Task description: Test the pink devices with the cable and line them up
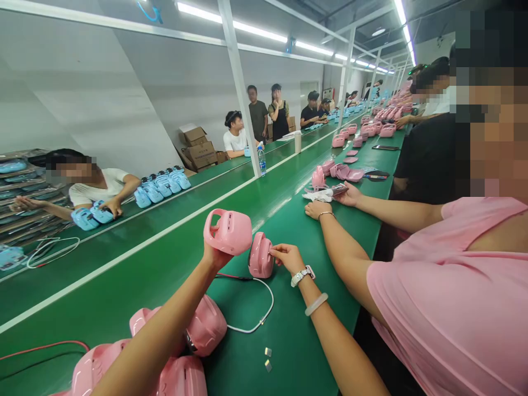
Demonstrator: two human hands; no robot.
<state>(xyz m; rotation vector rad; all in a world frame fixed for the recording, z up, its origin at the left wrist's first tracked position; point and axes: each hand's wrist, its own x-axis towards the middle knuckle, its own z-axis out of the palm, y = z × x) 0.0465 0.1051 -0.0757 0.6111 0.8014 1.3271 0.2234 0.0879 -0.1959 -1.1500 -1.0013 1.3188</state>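
Note:
My left hand (pixel 217 257) holds up a pink portable speaker-like device (pixel 236 231) with a loop handle and small slots in its side. To its right, a second pink device (pixel 260 256) stands on the green bench. My right hand (pixel 287 257), with a watch and a bangle on the wrist, has thumb and forefinger pinched against that device's side. Whatever the pinch holds is too small to make out. Two tiny cards (pixel 268 352) lie on the bench below. More pink devices (pixel 206 325) are grouped beneath my left forearm.
A white cable (pixel 273 302) loops across the green bench (pixel 309 324). A co-worker in a pink shirt (pixel 449 291) sits close on my right, handling a plastic bag (pixel 322 194). Across the line, another person handles blue devices (pixel 101 212). A white post (pixel 243 104) rises beyond the bench.

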